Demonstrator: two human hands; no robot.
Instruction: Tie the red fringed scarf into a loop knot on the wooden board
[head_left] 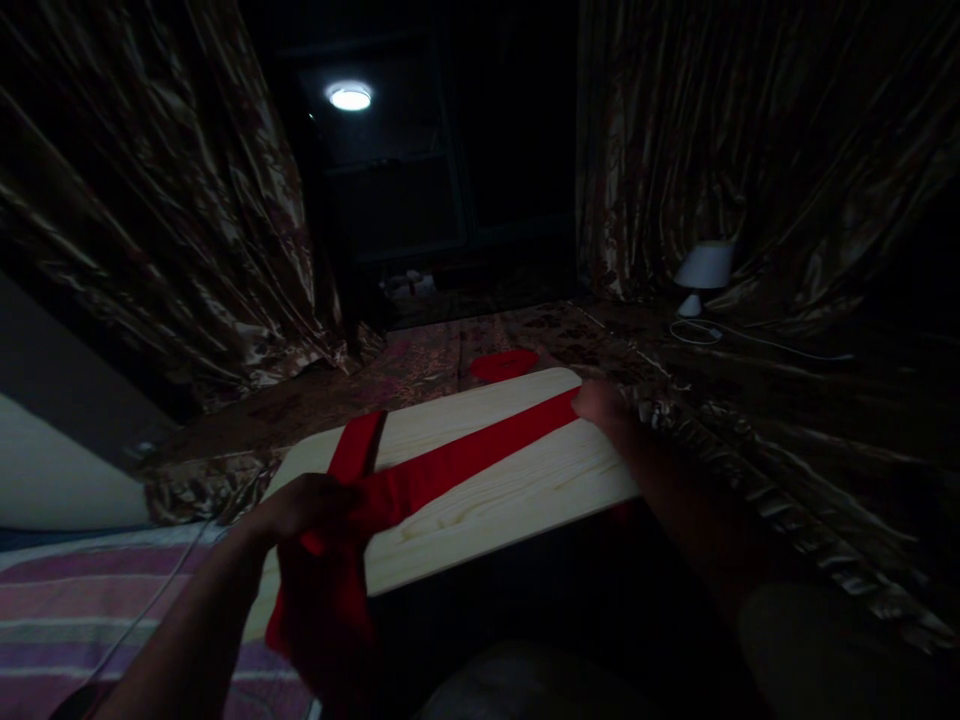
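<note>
A pale wooden board (pixel 495 510) with rounded corners lies tilted in front of me. Across its top runs a red cloth strip (pixel 480 449), stretched lengthwise. At the board's right edge my right hand (pixel 598 403) is closed on that end of the strip. My left hand (pixel 311 505) is closed on the red cloth near the board's left end, where a second red band (pixel 361 443) crosses the board. Loose red cloth (pixel 322 610) hangs below my left hand over the near edge. Darkness hides some of my fingers.
Beyond the board, another red piece (pixel 504 364) lies on a patterned brown cover (pixel 427 350). A white lamp (pixel 705 265) with its cord stands at the right. Patterned curtains (pixel 247 200) flank a dark window. Striped bedding (pixel 82 610) with a thin cable is at the lower left.
</note>
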